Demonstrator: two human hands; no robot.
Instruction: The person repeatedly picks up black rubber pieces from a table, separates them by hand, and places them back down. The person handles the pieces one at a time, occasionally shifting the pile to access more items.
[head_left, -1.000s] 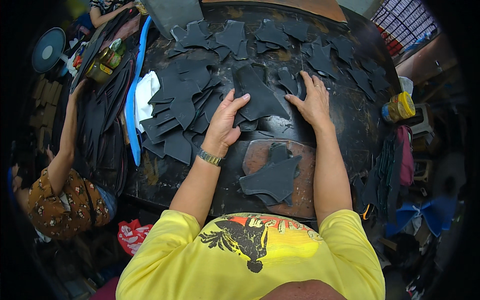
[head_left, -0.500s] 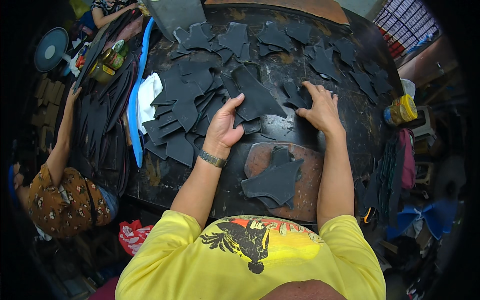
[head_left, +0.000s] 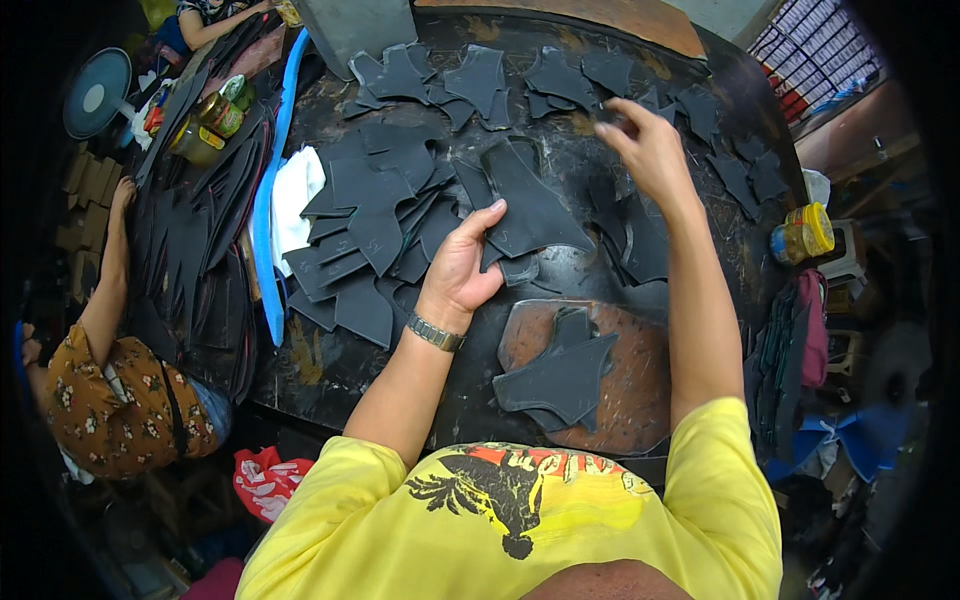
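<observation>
Just beyond the brown board, the left hand grasps black cut pieces between thumb and fingers (a metal watch circles that wrist); farther beyond the board, the right hand hovers above the worktop, its fingers parted and released.

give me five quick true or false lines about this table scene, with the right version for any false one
1. The left hand grips a dark cut piece. True.
2. The watch is on the right wrist. False: the watch is on the left wrist.
3. Dark shapes lie on the brown board. True.
4. The right hand rests flat on the brown board. False: the right hand is beyond it, toward the far side of the table.
5. The jar on the picture's right has a red lid. False: the jar has a yellow lid.
</observation>
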